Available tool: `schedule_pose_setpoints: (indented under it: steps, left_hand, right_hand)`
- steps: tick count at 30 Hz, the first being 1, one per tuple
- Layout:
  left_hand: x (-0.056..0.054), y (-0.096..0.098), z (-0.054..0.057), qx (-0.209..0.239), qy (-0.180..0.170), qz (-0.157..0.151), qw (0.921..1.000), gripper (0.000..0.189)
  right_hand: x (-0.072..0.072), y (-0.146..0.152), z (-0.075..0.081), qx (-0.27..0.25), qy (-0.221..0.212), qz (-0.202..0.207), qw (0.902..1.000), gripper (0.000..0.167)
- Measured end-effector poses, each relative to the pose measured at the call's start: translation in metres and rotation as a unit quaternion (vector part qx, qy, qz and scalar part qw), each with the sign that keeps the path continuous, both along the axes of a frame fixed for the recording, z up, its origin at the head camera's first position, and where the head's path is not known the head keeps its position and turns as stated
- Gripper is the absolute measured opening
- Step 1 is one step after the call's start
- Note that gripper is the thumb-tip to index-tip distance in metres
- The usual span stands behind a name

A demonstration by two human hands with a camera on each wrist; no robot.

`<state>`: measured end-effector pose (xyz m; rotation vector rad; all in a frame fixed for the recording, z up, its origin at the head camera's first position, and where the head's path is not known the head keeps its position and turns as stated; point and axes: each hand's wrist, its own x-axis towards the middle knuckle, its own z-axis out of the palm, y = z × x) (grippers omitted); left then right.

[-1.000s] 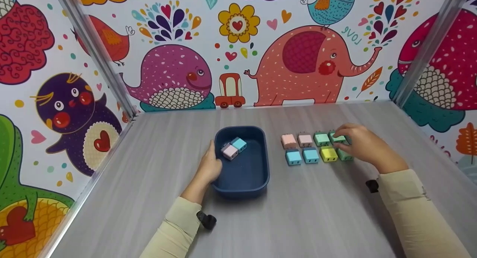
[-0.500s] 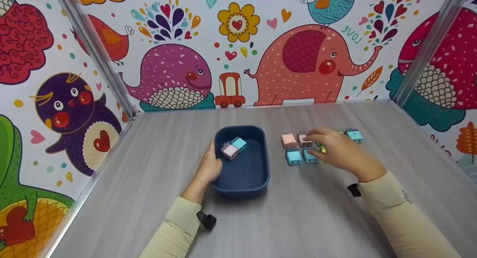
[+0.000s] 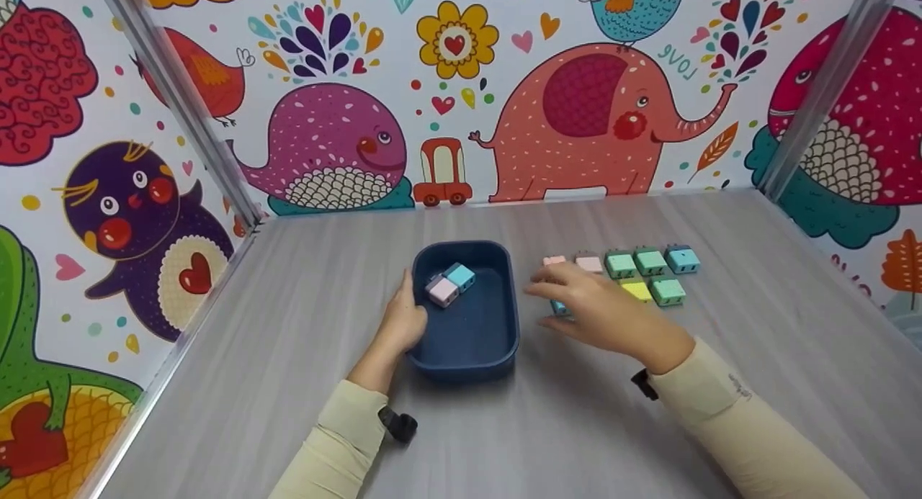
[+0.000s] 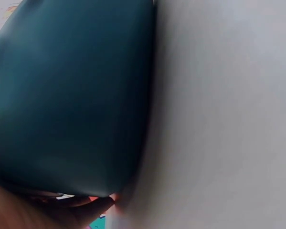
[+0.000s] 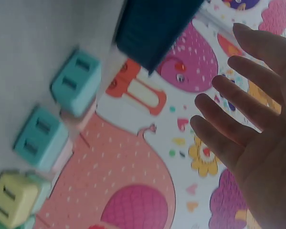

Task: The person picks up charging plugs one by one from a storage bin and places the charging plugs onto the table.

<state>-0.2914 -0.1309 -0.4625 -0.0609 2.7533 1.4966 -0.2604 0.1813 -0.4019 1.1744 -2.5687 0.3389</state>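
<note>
A dark blue bin [image 3: 468, 340] stands on the table, holding a pale pink block [image 3: 442, 291] and a light blue block [image 3: 460, 276] side by side. My left hand [image 3: 403, 322] grips its left side, thumb at the rim; in the left wrist view the fingers [image 4: 92, 208] lie along the wall. My right hand [image 3: 601, 315] is over the left end of two rows of small slotted blocks, its fingers spread and nothing between them in the right wrist view. Below it a blue block [image 3: 559, 307] and a salmon block [image 3: 555, 261] are partly hidden.
In the rows also lie a pink block [image 3: 588, 262], green blocks [image 3: 620, 264], a yellow block [image 3: 636, 290] and a blue block [image 3: 681, 258] at the far right. Printed cartoon panels [image 3: 461, 110] wall the grey table [image 3: 302, 304] at the back and sides.
My right hand has moved left along the rows, from the green blocks at the right end to the left end near the bin. My left hand and the bin have stayed put.
</note>
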Motion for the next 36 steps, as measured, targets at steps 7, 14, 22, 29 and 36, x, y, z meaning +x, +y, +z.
schedule_pose_setpoints:
  steps: [7,14,22,29,36]
  left_hand:
    - [0.001,0.0,0.001,0.004,-0.003,0.005,1.0,0.079]
    - [0.0,0.0,0.0,0.007,-0.002,0.003,1.0,0.077]
    - [0.002,-0.001,0.002,-0.002,0.001,0.0,1.0,0.078]
    - [0.003,0.0,0.004,-0.003,0.0,0.001,1.0,0.077]
    - [0.002,-0.001,0.003,-0.019,0.012,0.002,0.9997,0.078]
  right_hand:
    - [-0.007,-0.036,-0.004,0.029,-0.022,0.038,0.9986,0.054]
    - [-0.021,-0.067,0.005,0.062,-0.007,0.063,0.9961,0.054]
    - [-0.04,-0.091,0.007,0.079,0.006,0.085,0.9932,0.055]
    - [-0.058,-0.112,0.009,0.1,-0.033,0.059,0.9927,0.055]
    - [-0.075,-0.133,0.002,0.143,-0.043,0.053,0.9874,0.045]
